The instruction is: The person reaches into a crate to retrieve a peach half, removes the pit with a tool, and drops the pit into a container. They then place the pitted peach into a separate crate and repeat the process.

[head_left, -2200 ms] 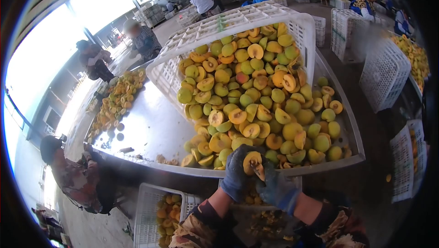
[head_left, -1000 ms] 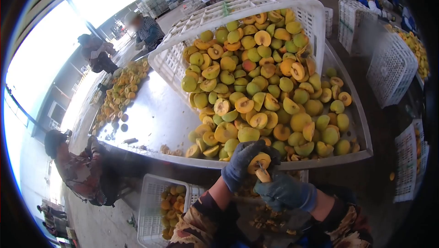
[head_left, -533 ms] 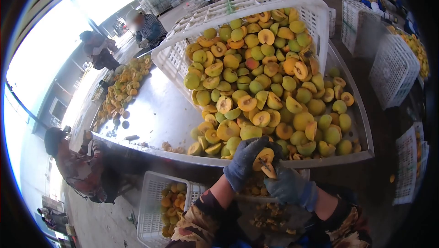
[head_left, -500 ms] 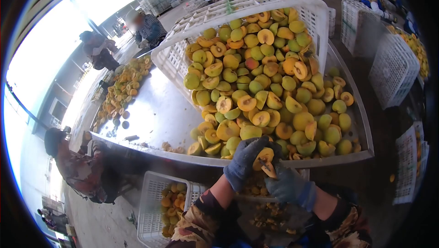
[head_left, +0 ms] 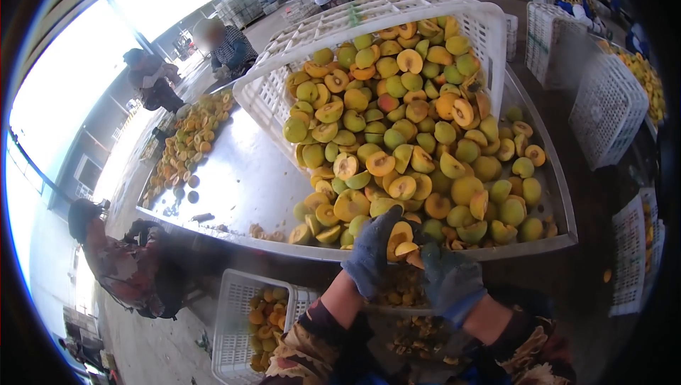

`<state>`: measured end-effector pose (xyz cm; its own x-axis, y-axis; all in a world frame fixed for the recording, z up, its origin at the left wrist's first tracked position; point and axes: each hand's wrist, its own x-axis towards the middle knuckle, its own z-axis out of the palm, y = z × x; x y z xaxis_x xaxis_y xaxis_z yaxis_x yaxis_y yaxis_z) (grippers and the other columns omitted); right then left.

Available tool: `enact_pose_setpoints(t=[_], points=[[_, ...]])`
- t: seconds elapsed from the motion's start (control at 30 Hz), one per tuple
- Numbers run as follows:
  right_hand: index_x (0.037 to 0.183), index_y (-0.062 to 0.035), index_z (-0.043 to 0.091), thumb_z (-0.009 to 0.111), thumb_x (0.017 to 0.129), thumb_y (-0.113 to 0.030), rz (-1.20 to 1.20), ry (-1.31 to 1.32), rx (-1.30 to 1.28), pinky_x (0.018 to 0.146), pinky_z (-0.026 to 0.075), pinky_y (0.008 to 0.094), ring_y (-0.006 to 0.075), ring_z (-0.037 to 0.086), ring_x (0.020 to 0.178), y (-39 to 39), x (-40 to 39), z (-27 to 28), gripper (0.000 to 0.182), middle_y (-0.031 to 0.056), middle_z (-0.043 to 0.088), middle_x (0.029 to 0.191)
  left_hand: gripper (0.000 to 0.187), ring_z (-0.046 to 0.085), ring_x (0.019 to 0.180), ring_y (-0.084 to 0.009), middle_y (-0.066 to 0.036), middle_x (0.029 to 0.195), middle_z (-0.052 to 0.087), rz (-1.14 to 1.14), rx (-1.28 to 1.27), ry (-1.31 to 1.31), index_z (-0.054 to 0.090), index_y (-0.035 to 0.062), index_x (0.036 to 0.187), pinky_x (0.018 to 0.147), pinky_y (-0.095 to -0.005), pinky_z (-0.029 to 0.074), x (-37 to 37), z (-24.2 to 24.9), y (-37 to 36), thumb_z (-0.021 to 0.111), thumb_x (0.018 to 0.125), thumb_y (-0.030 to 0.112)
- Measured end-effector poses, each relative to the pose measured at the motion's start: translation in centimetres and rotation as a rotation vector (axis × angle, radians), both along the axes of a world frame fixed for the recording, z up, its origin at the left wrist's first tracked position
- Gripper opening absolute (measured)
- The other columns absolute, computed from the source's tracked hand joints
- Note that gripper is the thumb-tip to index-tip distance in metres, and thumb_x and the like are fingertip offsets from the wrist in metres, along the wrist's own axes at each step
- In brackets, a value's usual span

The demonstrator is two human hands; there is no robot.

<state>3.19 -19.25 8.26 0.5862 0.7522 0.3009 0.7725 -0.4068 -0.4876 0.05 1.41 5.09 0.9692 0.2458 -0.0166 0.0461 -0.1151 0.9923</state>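
Observation:
In front of the metal table's near edge, my left hand (head_left: pixel 372 251), in a blue-grey glove, is closed around a halved peach (head_left: pixel 399 237) with its orange cut face showing. My right hand (head_left: pixel 452 280), gloved alike, is closed just right of it, fingertips at the fruit. What its fingers grip is hidden. A smaller orange piece (head_left: pixel 406 249) shows between the two hands. Just beyond them lies a heap of green-yellow peach halves (head_left: pixel 397 136), spilling from a tipped white plastic crate (head_left: pixel 489 51).
The metal table (head_left: pixel 248 165) has a raised rim. More halves (head_left: pixel 188 136) lie at its far left. Below stand a white crate (head_left: pixel 230 314) of halves and a pile of dark scraps (head_left: pixel 422 335). A seated person (head_left: pixel 128 264) is at left; stacked crates (head_left: pixel 606 108) stand at right.
The peach half in my left hand has turned and shifted slightly left. My right hand has tilted more upright. A dark tool tip seen over the fruit before no longer shows.

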Motion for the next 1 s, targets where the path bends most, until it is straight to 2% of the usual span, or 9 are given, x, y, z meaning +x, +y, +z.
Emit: enact_pose_setpoints(t=[0.03,0.1,0.2,0.33,0.47,0.67,0.77,0.87,1.0], points=[[0.108,-0.0016,0.057,0.061,0.083,-0.014,0.002,0.021,-0.039,0.067,0.051,0.0477,0.0389,0.065,0.077,0.0,0.0,0.0,0.028,0.0186,0.066,0.086,0.035,0.069,0.095,-0.0275,-0.017,0.107,0.069,0.070,-0.216,-0.026,0.054,-0.0041,0.126,0.084,-0.0347,0.056,0.5,-2.8,1.5,0.060,0.096,0.013],[0.109,-0.0030,0.058,0.068,0.079,-0.015,0.006,0.064,-0.118,0.070,0.051,0.0468,0.0376,0.066,0.080,-0.1,0.0,-0.2,0.033,0.0180,0.067,0.086,0.035,0.070,0.090,-0.0243,-0.015,0.106,0.070,0.048,0.421,-0.297,0.056,-0.0030,0.126,0.083,-0.0332,0.057,-0.2,-2.8,3.1,0.055,0.100,0.021],[0.104,-0.0054,0.060,0.066,0.081,-0.014,0.030,0.118,-0.015,0.070,0.051,0.0466,0.0366,0.066,0.081,-0.3,-0.3,-0.3,0.025,0.0163,0.067,0.083,0.036,0.064,0.105,-0.0190,-0.011,0.117,0.066,0.068,-0.349,0.060,0.059,-0.0030,0.127,0.091,-0.0314,0.051,-0.7,5.6,0.8,0.060,0.096,0.015],[0.106,-0.0073,0.062,0.058,0.086,-0.016,0.040,0.197,-0.153,0.071,0.052,0.0465,0.0370,0.067,0.082,-1.0,-0.1,-0.9,0.022,0.0162,0.069,0.088,0.044,0.064,0.105,-0.0319,-0.016,0.119,0.061,-0.276,0.730,-0.089,0.061,0.0107,0.131,0.095,-0.0382,0.050,-2.9,9.4,-0.6,0.066,0.091,0.026],[0.108,-0.0071,0.063,0.051,0.090,-0.016,0.051,0.093,-0.161,0.074,0.053,0.0469,0.0369,0.068,0.087,-1.3,-0.2,0.1,0.023,0.0161,0.070,0.093,0.043,0.064,0.100,-0.0337,-0.014,0.112,0.062,-0.402,1.188,0.230,0.062,0.0150,0.126,0.084,-0.0442,0.052,-4.4,9.2,-3.3,0.062,0.086,0.029],[0.108,-0.0087,0.069,0.054,0.090,-0.015,0.072,0.131,-0.386,0.077,0.055,0.0466,0.0327,0.069,0.096,-1.4,-1.4,-0.8,0.024,0.0146,0.072,0.101,0.036,0.063,0.093,-0.0333,-0.014,0.100,0.064,-0.333,1.229,0.193,0.063,0.0123,0.118,0.080,-0.0451,0.051,-6.3,7.0,-4.4,0.062,0.085,0.028],[0.113,-0.0099,0.069,0.055,0.091,-0.017,0.140,0.243,-0.774,0.079,0.055,0.0455,0.0313,0.069,0.101,-1.7,-0.4,0.8,0.027,0.0144,0.072,0.106,0.036,0.064,0.086,-0.0348,-0.015,0.090,0.064,-0.130,1.184,0.126,0.064,0.0095,0.116,0.075,-0.0459,0.051,-7.3,5.9,-4.1,0.062,0.085,0.028],[0.120,-0.0156,0.065,0.054,0.092,-0.022,0.127,0.095,-0.739,0.089,0.050,0.0468,0.0335,0.067,0.103,-2.4,0.4,-2.2,0.031,0.0123,0.071,0.110,0.042,0.065,0.084,-0.0349,-0.016,0.091,0.066,-0.054,1.276,0.192,0.064,0.0067,0.117,0.073,-0.0457,0.052,-8.3,4.1,-3.8,0.065,0.086,0.034],[0.121,-0.0168,0.065,0.054,0.094,-0.020,0.160,0.216,-0.649,0.085,0.054,0.0454,0.0327,0.067,0.106,-3.6,-0.3,3.7,0.030,0.0134,0.068,0.116,0.052,0.066,0.087,-0.0343,-0.017,0.097,0.068,-0.009,1.384,0.187,0.063,0.0052,0.121,0.075,-0.0452,0.053,-9.7,4.5,-4.2,0.067,0.086,0.043]])
